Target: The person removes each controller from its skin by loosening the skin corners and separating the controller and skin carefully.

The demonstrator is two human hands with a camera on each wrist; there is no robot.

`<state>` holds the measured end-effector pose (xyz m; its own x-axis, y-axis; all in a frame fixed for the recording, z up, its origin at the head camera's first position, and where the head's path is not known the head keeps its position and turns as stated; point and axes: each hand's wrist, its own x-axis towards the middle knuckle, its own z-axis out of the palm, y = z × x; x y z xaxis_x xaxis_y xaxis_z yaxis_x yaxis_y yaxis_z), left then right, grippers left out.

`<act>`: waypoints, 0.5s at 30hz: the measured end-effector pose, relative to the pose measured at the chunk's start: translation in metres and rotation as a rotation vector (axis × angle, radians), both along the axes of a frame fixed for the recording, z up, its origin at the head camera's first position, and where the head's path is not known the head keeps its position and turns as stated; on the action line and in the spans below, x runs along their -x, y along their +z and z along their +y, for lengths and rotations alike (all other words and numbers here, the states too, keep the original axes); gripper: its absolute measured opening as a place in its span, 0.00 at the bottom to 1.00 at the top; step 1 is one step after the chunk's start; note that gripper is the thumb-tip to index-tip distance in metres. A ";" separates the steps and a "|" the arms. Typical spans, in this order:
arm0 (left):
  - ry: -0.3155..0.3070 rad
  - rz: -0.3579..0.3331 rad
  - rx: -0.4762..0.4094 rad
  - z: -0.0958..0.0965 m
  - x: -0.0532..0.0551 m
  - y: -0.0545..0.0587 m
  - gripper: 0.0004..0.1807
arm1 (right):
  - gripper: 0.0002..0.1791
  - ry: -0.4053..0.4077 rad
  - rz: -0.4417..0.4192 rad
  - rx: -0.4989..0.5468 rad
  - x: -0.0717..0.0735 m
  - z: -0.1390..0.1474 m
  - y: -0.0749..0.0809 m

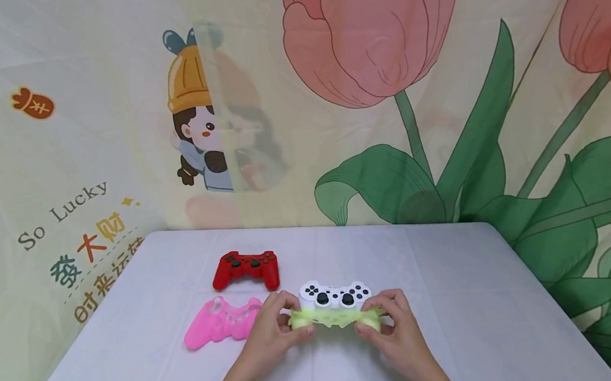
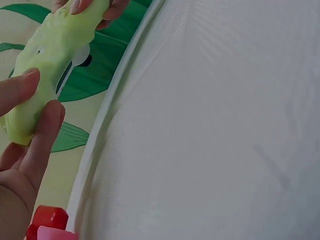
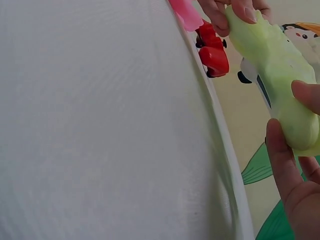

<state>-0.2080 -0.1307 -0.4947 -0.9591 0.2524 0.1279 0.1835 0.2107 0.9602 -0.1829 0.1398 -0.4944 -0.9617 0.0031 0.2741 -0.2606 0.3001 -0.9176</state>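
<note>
A white game controller [image 1: 334, 295] is held up between both hands, its two sticks and buttons facing up. A pale yellow-green silicone cover [image 1: 333, 317] wraps its grips and lower edge, while the upper part is bare white. The left hand [image 1: 274, 328] pinches the left grip through the cover, thumb on the near side. At the other end the right hand [image 1: 399, 332] pinches the right grip in the same way. In the left wrist view the cover [image 2: 47, 55] stretches along the controller's underside; the right wrist view also shows this cover [image 3: 280, 70].
A red controller [image 1: 246, 270] lies on the table behind and left of the hands. Nearer, a pink silicone cover [image 1: 224, 322] lies partly behind the left hand. A white cloth spreads over the table [image 1: 489, 320], and a printed curtain [image 1: 263, 207] hangs behind it.
</note>
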 end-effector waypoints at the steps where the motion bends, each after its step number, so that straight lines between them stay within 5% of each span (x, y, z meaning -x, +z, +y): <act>1: 0.002 -0.002 -0.003 0.000 0.000 0.000 0.26 | 0.23 0.004 -0.018 0.004 0.000 0.000 0.000; 7: -0.029 -0.065 -0.033 -0.003 -0.001 0.000 0.35 | 0.35 0.020 -0.170 0.070 0.004 0.002 0.000; 15: -0.054 -0.156 -0.003 -0.006 -0.001 -0.002 0.31 | 0.43 0.046 -0.314 0.135 0.007 0.007 -0.005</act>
<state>-0.2068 -0.1363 -0.4963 -0.9526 0.3036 -0.0204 0.0433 0.2016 0.9785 -0.1903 0.1469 -0.4992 -0.9990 -0.0262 -0.0351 0.0303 0.1647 -0.9859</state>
